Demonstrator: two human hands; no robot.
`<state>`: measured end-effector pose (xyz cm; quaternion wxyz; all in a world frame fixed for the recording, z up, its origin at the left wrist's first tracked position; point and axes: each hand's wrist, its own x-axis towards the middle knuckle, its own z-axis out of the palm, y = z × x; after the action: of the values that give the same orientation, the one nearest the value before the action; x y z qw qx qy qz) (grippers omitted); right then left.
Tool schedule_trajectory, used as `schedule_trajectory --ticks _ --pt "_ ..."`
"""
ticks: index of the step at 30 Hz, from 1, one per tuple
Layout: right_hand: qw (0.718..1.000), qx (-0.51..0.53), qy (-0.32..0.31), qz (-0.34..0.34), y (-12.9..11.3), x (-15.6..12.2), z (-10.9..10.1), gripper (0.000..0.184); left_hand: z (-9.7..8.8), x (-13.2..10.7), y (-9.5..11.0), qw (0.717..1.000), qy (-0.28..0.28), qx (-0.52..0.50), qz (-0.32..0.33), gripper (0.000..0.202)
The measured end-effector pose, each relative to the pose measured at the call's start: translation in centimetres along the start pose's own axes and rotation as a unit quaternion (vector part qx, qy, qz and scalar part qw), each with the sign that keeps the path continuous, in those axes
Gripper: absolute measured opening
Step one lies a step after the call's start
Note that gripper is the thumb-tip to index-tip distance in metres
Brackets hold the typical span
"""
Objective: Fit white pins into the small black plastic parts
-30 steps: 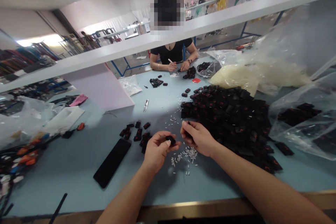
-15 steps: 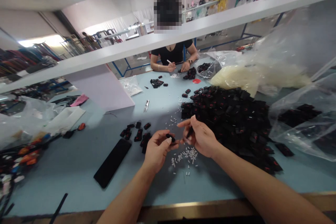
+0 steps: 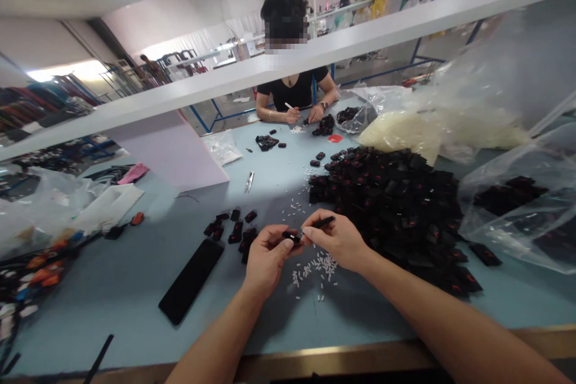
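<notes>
My left hand (image 3: 265, 261) is closed on a small black piece (image 3: 291, 237) that shows a white bit on top. Close beside it, the fingertips of my right hand (image 3: 342, 241) are pinched together at the piece's right end. A slim black pen-like tool (image 3: 323, 222) lies in the right hand's grip, pointing up to the right. Whether the right fingertips also hold a white bit is too small to tell. Below both hands, many tiny white pieces (image 3: 326, 264) lie scattered on the blue-grey table (image 3: 360, 324).
A large heap of black pieces (image 3: 387, 192) with red marks spreads to the right. Several similar pieces (image 3: 235, 232) and a black phone (image 3: 191, 282) lie left. Thread snips (image 3: 249, 182) lie farther back. Clear plastic bags (image 3: 526, 204) stand right; a co-worker (image 3: 290, 96) sits opposite.
My right hand has moved in to the left hand, and its outstretched fingers have closed to a pinch. The black tool in it has swung to point up right.
</notes>
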<state>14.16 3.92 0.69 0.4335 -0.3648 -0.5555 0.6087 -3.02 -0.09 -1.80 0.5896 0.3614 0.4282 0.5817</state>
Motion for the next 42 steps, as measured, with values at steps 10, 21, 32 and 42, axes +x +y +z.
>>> schedule_trajectory --ticks 10,21,32,42 --pt "1.0 -0.016 0.003 -0.006 0.1 -0.1 0.1 0.009 0.1 -0.1 0.0 1.0 0.007 -0.001 -0.003 0.027" --pt "0.997 -0.063 0.034 -0.035 0.9 -0.1 0.4 0.008 0.4 -0.2 0.3 1.0 0.011 -0.003 0.001 0.024" --pt "0.991 -0.112 0.033 -0.062 1.3 -0.3 0.4 0.012 0.3 -0.4 0.2 1.0 0.015 0.01 -0.002 0.022" --pt "0.986 -0.141 0.032 -0.088 0.9 -0.5 0.3 0.013 0.3 -0.3 0.0 1.0 0.012 0.007 0.009 0.022"
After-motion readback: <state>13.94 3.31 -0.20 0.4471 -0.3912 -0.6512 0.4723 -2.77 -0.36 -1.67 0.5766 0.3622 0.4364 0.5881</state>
